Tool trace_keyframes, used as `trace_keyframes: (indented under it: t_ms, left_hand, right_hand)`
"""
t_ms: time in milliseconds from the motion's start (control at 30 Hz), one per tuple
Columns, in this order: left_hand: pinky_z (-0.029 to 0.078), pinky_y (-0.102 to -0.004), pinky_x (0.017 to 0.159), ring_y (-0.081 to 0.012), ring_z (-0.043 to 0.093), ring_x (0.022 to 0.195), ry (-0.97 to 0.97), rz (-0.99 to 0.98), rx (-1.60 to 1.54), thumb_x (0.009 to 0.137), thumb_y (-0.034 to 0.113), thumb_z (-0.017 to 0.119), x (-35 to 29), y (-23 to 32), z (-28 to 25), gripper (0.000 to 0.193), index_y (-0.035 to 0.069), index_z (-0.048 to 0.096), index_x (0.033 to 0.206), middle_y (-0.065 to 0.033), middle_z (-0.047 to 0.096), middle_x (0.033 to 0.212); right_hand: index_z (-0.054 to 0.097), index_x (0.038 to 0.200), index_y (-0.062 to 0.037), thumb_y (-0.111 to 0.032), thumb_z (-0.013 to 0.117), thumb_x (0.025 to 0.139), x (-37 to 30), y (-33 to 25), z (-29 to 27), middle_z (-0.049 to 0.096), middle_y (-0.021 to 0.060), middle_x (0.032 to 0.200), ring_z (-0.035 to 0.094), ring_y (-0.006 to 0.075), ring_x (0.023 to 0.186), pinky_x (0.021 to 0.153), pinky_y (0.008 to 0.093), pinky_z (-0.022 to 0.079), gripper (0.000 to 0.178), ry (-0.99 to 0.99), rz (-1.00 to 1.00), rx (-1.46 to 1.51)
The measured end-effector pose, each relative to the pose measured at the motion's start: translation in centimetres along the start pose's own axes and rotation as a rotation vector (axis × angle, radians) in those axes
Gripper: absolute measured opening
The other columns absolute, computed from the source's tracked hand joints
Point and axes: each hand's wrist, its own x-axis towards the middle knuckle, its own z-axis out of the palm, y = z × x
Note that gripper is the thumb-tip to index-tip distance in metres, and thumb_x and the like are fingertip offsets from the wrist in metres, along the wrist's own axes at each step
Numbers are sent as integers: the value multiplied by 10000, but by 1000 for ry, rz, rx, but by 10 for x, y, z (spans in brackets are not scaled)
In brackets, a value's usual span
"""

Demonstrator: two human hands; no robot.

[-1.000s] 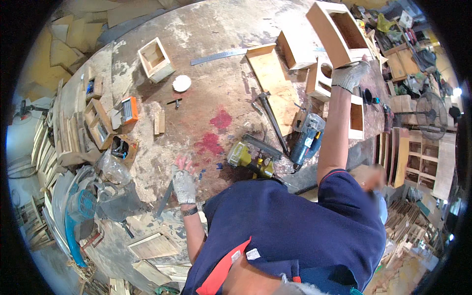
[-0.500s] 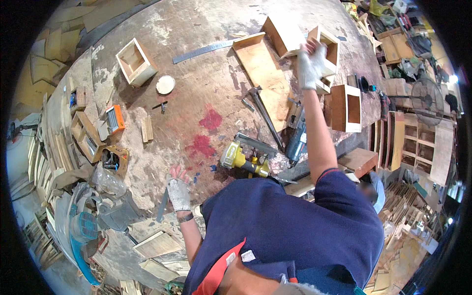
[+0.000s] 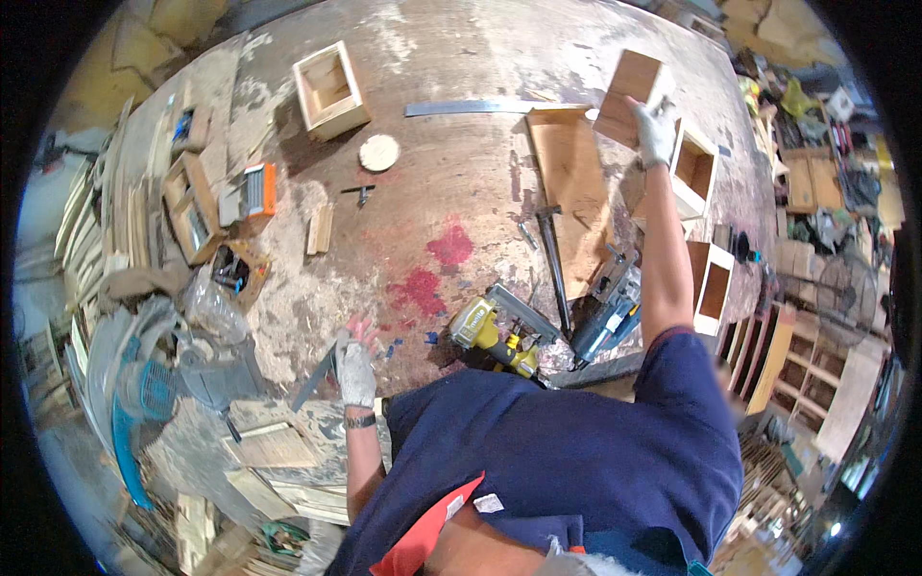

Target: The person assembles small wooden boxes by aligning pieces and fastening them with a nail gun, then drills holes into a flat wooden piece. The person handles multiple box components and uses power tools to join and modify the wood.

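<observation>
My right hand [image 3: 657, 132], in a pale work glove with bare fingertips, reaches to the far right of the table. Its thumb and fingers grip the near right edge of a brown-sided wooden box [image 3: 629, 84]. Just right of that hand sits another open wooden box [image 3: 693, 171]. My left hand [image 3: 356, 372], gloved alike, is near the front edge with its fingers apart and nothing held. Beside it lies a dark metal strip [image 3: 315, 380]. Between my arms are a yellow-green power tool [image 3: 482, 328], a blue power tool [image 3: 609, 326] and a hammer [image 3: 553, 264].
A wooden board [image 3: 573, 197] and a steel ruler [image 3: 471, 108] lie before the held box. Farther left stand an open box [image 3: 331, 91] and a round pale lid [image 3: 379, 153]. A third box [image 3: 711, 288] sits by my right arm; a teal circular saw [image 3: 144, 389] is at left.
My right hand has moved from beside the open box onto the brown-sided box and closed on its edge. The whole view has shifted. My left hand stays near the table's edge.
</observation>
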Motion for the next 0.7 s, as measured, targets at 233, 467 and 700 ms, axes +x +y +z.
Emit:
trace_keyframes:
  t_ms: [233, 467, 700]
  left_hand:
    - [473, -325, 1026, -191, 598, 1228, -228, 311, 174, 1018, 331, 654, -5, 37, 75, 593, 15, 471, 1485, -99, 632, 1359]
    - [504, -426, 983, -422, 638, 1161, -82, 598, 766, 958, 318, 704, -38, 49, 87, 591, -65, 529, 1373, -285, 649, 1254]
    - [521, -536, 694, -466, 671, 799, 237, 591, 867, 898, 128, 644, -56, 17, 36, 437, 35, 574, 1320, -269, 674, 847]
  right_hand:
    - [546, 1380, -58, -455, 696, 942, -196, 23, 44, 656, 153, 1296, 679, 295, 1121, 974, 476, 589, 609, -378, 357, 1485]
    - [522, 1424, -33, -550, 709, 908, -399, 0, 116, 670, 154, 1300, 689, 311, 1107, 995, 454, 572, 754, -847, 736, 1401]
    - [455, 1491, 14, -283, 593, 1054, -425, -49, 154, 628, 99, 1326, 559, 139, 1174, 988, 312, 460, 546, -850, 407, 771]
